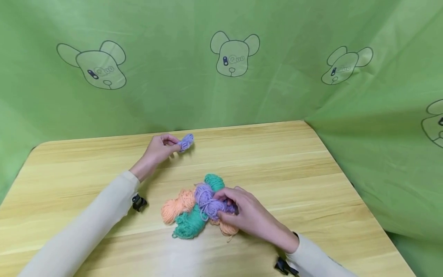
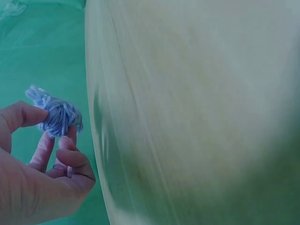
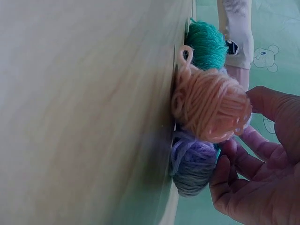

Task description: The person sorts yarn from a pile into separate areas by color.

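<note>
A small purple yarn bundle (image 1: 187,142) is pinched between the thumb and fingers of the left hand (image 1: 158,149), near the table's far edge; the left wrist view shows it lifted just off the wood. Nearer the person, a loose heap lies on the table: purple yarn (image 1: 211,205) on top, an orange bundle (image 1: 176,206) to its left, a teal bundle (image 1: 190,224) in front, another teal bundle (image 1: 214,181) behind, and a second orange bundle (image 1: 228,228) at the front right. The right hand (image 1: 249,213) curls its thumb and fingers around the purple yarn; how firmly, I cannot tell.

The step in hand seems to be parting the yarn by colour or piece. The next move probably calls for setting the left bundle down gently and drawing the right one free without dragging its neighbours, since loose strands could snag.

Around this spread the pale wooden table (image 1: 277,165), cream sleeves (image 1: 90,219) and a green cloth (image 1: 166,84) printed with cartoon animal heads.
</note>
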`<state>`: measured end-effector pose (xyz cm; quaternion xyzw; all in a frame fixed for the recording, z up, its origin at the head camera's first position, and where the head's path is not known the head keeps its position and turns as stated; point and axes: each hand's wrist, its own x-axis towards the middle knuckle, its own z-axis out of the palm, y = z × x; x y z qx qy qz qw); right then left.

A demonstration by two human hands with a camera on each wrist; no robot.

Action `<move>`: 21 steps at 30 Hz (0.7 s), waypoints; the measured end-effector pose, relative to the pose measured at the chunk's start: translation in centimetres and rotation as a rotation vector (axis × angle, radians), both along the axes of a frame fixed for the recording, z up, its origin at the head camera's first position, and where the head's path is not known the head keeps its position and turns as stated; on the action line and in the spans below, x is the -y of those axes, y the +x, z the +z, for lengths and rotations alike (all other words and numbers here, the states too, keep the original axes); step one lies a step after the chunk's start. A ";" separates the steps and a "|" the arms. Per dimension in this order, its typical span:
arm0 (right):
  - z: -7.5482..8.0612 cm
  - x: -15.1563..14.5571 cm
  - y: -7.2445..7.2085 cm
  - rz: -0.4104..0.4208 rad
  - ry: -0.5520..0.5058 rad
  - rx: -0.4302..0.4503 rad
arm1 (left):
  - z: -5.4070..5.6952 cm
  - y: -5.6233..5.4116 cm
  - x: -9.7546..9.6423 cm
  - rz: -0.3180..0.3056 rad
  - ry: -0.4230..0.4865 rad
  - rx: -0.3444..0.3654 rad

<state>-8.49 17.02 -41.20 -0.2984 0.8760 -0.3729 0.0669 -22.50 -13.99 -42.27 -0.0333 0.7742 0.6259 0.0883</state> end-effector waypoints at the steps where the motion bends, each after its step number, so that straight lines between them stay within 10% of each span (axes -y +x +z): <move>1: 0.0 0.0 0.0 0.003 -0.003 -0.003 | -0.1 -0.2 0.0 0.003 -0.003 0.007; 21: 0.1 0.3 0.1 0.000 -0.039 -0.020 | -0.9 -0.8 -0.6 -0.062 -0.141 -0.012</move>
